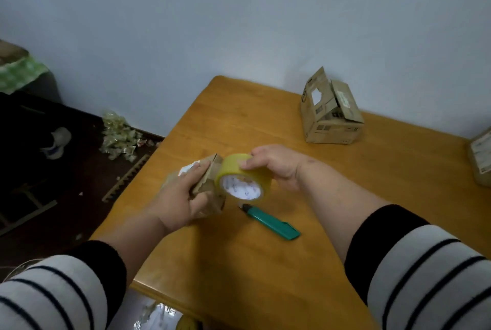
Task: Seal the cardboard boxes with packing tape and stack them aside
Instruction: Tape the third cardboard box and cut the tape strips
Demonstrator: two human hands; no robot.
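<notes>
A small cardboard box (210,183) sits near the left edge of the wooden table (265,263). My left hand (178,196) lies over its top and grips it, hiding most of it. My right hand (273,166) holds a yellow roll of packing tape (243,176) pressed against the box's right side. A second cardboard box (330,114) with raised flaps stands at the back of the table. The corner of a third box (482,157) shows at the right edge.
A green utility knife (271,220) lies on the table just in front of the tape roll. On the dark floor to the left are crumpled tape scraps (119,135), a shoe (57,142) and wooden slats (125,178). A pale wall stands behind the table.
</notes>
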